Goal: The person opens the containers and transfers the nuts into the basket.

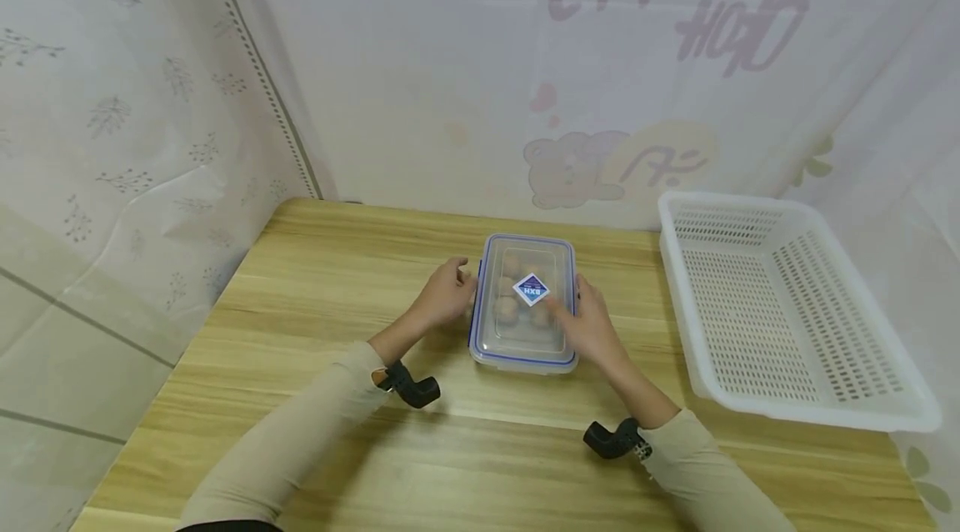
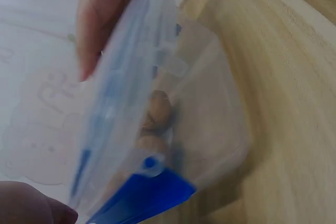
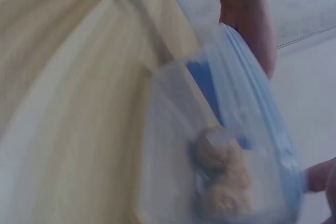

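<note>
A clear plastic food container (image 1: pixel 521 336) with a blue-rimmed lid lies flat on the table, its lid in place. A blue and white diamond sticker (image 1: pixel 531 290) marks the lid. Several round brown things, possibly walnuts (image 2: pixel 159 111), show through the walls. My right hand (image 1: pixel 588 325) holds the container's right side, thumb on the lid and fingers along the edge. Beside the left side is my left hand (image 1: pixel 447 292), fingers loosely bent, close to a blue latch (image 2: pixel 149 195) that stands out from the wall. Whether those fingertips touch it is unclear.
To the right stands a white slatted plastic basket (image 1: pixel 682 307), near the table's right edge. The wooden table (image 1: pixel 352 257) meets a printed curtain (image 1: pixel 420 98) at the back. Each wrist carries a black camera mount (image 1: pixel 416 388).
</note>
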A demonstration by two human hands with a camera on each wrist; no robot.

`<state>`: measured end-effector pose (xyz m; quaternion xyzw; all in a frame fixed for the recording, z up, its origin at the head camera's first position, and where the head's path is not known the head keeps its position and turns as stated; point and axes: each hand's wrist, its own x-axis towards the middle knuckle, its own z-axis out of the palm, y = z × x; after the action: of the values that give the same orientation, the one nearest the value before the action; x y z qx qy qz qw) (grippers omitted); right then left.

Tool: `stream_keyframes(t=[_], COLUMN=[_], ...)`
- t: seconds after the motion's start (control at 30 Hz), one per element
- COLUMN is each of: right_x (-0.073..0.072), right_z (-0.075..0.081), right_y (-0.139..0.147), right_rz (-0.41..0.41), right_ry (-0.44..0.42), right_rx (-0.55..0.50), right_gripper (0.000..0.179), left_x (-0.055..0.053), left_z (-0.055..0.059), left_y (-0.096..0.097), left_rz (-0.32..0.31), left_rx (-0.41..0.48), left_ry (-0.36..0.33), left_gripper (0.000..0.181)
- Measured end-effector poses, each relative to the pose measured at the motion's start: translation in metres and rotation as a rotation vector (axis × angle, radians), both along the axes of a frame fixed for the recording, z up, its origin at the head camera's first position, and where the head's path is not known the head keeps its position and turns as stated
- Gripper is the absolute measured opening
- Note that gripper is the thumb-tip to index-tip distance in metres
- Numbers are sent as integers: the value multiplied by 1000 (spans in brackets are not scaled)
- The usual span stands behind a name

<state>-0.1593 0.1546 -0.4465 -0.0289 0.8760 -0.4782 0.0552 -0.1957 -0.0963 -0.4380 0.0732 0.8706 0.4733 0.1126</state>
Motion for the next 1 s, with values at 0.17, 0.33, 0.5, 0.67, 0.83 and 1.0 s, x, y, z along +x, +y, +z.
stream_keyframes(t=[0.17,0.33,0.5,0.67,0.83,1.0], right_x=[-3,-3,-3,-3,-4,-4], right_z=[13,19,21,23,23,22], right_y=[16,25,25,25,24,24], right_rz=[64,92,133,163,161,152], right_ry=[-24,-104,-77,-56,-52,-57], right_rx=[84,87,120,145,152,146], right_gripper=[59,63,64,65,65,67], left_x=[0,3,2,1,1,1], left_z=[13,20,21,22,27,29], left_y=[-8,-8,-8,-7,-6,-5], left_rz=[-65,-96,-98,-104,-101,-102], left_rx=[112,171,196,199,182,163], left_ry=[-176,-284,-306,-308,-307,-292], left_gripper=[63,64,60,54,53,52])
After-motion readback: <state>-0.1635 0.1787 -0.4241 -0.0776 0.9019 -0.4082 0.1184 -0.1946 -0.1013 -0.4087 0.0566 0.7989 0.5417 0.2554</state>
